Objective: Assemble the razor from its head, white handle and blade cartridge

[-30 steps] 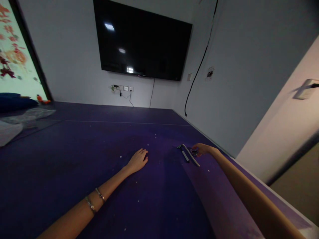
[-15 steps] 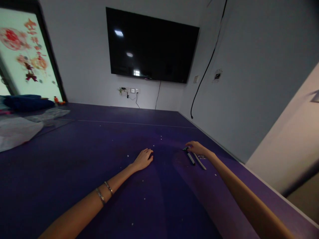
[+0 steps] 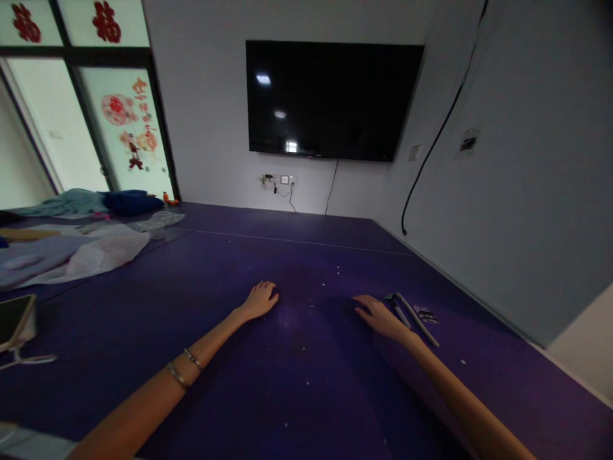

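Note:
My left hand (image 3: pixel 260 300), with two bracelets on its wrist, rests on the purple tabletop (image 3: pixel 287 358). Its fingers are loosely stretched out and hold nothing. Across from it, my right hand (image 3: pixel 376 313) is over the same surface, fingers apart and nothing held. Just right of that hand lies a long, slim grey tool (image 3: pixel 419 322), whose kind I cannot make out. A shorter grey-handled tool (image 3: pixel 401 315) lies beside it, partly hidden by my right hand and forearm. Close by is a small dark-and-clear item (image 3: pixel 426 315), too small to name.
Small white scraps (image 3: pixel 338 268) dot the tabletop. At the left are crumpled plastic sheeting (image 3: pixel 112 252), dark blue cloth (image 3: pixel 131 202) and a device on a stand (image 3: pixel 18 322). A black cable (image 3: pixel 431 137) hangs along the right wall; a television (image 3: pixel 330 102) is mounted behind.
My right hand has moved off the grey tools, which now lie to its right. The view has turned left, bringing more of the left side into sight.

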### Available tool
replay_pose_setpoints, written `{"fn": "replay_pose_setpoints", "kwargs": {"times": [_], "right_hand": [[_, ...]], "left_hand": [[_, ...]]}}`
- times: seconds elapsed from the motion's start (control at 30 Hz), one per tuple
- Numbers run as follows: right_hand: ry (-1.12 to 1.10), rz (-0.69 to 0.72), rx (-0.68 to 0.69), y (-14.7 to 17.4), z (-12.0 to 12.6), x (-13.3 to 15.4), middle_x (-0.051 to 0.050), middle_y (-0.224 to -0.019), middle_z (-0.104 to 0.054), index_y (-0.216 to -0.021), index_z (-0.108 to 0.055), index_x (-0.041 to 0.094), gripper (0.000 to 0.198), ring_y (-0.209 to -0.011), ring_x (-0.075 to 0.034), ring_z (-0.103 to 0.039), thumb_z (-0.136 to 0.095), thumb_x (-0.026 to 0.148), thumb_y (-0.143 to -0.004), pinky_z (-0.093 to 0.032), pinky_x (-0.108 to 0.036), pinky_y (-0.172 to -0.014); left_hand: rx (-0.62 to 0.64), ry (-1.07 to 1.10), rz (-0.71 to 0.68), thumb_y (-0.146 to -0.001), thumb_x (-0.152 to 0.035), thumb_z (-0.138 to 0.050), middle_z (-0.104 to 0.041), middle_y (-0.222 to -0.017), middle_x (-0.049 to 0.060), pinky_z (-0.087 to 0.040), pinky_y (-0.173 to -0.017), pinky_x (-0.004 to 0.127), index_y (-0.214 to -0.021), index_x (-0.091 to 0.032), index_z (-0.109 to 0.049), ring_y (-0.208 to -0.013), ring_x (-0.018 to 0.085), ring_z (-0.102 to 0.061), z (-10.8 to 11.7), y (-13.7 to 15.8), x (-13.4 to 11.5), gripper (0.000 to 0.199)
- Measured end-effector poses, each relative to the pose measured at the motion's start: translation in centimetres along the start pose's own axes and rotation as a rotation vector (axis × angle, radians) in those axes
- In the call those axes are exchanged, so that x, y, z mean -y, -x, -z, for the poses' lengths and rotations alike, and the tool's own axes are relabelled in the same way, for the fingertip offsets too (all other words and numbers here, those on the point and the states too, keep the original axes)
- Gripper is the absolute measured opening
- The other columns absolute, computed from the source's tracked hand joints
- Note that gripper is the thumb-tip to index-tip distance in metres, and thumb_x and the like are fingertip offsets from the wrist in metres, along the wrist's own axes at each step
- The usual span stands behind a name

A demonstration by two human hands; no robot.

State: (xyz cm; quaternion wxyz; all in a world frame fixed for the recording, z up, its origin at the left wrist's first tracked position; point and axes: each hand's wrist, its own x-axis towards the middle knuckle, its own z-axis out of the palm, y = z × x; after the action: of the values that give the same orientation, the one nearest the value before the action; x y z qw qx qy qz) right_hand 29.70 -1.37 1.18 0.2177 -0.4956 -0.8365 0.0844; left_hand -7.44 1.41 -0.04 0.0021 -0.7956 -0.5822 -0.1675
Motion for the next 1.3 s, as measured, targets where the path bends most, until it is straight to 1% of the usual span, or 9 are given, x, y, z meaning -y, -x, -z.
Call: {"fn": "replay_pose_setpoints", "kwargs": {"times": [0.07,0.17,0.33,0.47,0.57,0.73,0.87,1.13,1.3], "right_hand": [[0.020,-0.048,-0.037,0.4,-1.0,-0.3,-0.012,-0.121,-0.056,-0.118,-0.055,0.015,0.040,-0.114,-0.023,-0.049,-0.041,0.031,-0.085,-0.035,-0.037,-0.099],[0.086,-0.103,-0.081,1.1,-2.3,-0.8,-0.013,-0.125,-0.052,-0.119,-0.055,0.015,0.041,-0.117,-0.026,-0.046,-0.040,0.033,-0.085,-0.035,-0.041,-0.098],[0.154,-0.111,-0.117,1.6,-3.3,-1.3,-0.013,-0.127,-0.052,-0.118,-0.057,0.014,0.042,-0.120,-0.026,-0.043,-0.036,0.033,-0.086,-0.035,-0.043,-0.098],[0.161,-0.098,-0.122,1.5,-3.4,-1.6,-0.012,-0.127,-0.052,-0.119,-0.056,0.015,0.042,-0.120,-0.026,-0.043,-0.037,0.032,-0.086,-0.035,-0.042,-0.098],[0.161,-0.094,-0.121,1.5,-3.4,-1.6,-0.012,-0.127,-0.051,-0.119,-0.056,0.015,0.042,-0.121,-0.025,-0.043,-0.037,0.031,-0.086,-0.035,-0.042,-0.098],[0.157,-0.096,-0.131,1.6,-3.3,-1.4,-0.012,-0.126,-0.052,-0.119,-0.056,0.016,0.041,-0.120,-0.025,-0.043,-0.037,0.031,-0.086,-0.036,-0.041,-0.098],[0.168,-0.094,-0.129,1.7,-3.2,-1.2,-0.012,-0.126,-0.052,-0.119,-0.056,0.015,0.042,-0.120,-0.024,-0.044,-0.036,0.031,-0.086,-0.036,-0.041,-0.099],[0.170,-0.073,-0.139,1.7,-3.0,-0.9,-0.013,-0.126,-0.052,-0.118,-0.057,0.012,0.042,-0.119,-0.025,-0.045,-0.035,0.030,-0.087,-0.037,-0.041,-0.098],[0.151,-0.088,-0.137,1.7,-3.0,-1.0,-0.012,-0.126,-0.052,-0.118,-0.057,0.014,0.041,-0.119,-0.025,-0.044,-0.036,0.030,-0.086,-0.036,-0.041,-0.099]], "left_hand": [[-0.008,0.005,0.029,-0.085,-0.036,-0.036,-0.052,-0.121,0.016,-0.032,-0.099,0.043,-0.112,-0.010,-0.051,-0.119,0.029,-0.042,0.1,0.5,0.9,0.040],[-0.006,0.003,0.063,-0.087,-0.037,-0.033,-0.046,-0.128,0.017,-0.029,-0.100,0.044,-0.116,-0.010,-0.048,-0.124,0.030,-0.036,-0.1,1.1,1.4,0.043],[0.016,-0.024,0.064,-0.087,-0.041,-0.032,-0.039,-0.135,0.018,-0.024,-0.102,0.048,-0.121,-0.011,-0.046,-0.130,0.033,-0.026,-0.7,1.7,1.3,0.047],[0.004,-0.022,0.052,-0.088,-0.040,-0.030,-0.039,-0.135,0.018,-0.023,-0.103,0.048,-0.121,-0.011,-0.046,-0.130,0.031,-0.026,-0.8,1.8,1.4,0.047],[0.015,-0.043,0.048,-0.088,-0.040,-0.028,-0.039,-0.136,0.018,-0.023,-0.103,0.048,-0.123,-0.011,-0.046,-0.130,0.031,-0.027,-0.8,1.8,1.4,0.049],[0.031,-0.076,0.041,-0.089,-0.042,-0.027,-0.035,-0.139,0.016,-0.023,-0.103,0.048,-0.130,-0.015,-0.040,-0.130,0.031,-0.025,-0.8,1.8,1.4,0.052],[0.047,-0.095,0.043,-0.089,-0.043,-0.026,-0.035,-0.139,0.016,-0.023,-0.102,0.047,-0.130,-0.017,-0.043,-0.130,0.032,-0.025,-0.6,1.8,1.4,0.051],[0.042,-0.100,0.041,-0.089,-0.043,-0.027,-0.035,-0.139,0.016,-0.023,-0.103,0.046,-0.130,-0.017,-0.042,-0.130,0.032,-0.025,-0.5,1.9,1.2,0.051],[0.042,-0.090,0.049,-0.088,-0.042,-0.028,-0.035,-0.139,0.016,-0.022,-0.103,0.046,-0.130,-0.017,-0.043,-0.131,0.031,-0.025,-0.5,1.9,1.2,0.051]]}}
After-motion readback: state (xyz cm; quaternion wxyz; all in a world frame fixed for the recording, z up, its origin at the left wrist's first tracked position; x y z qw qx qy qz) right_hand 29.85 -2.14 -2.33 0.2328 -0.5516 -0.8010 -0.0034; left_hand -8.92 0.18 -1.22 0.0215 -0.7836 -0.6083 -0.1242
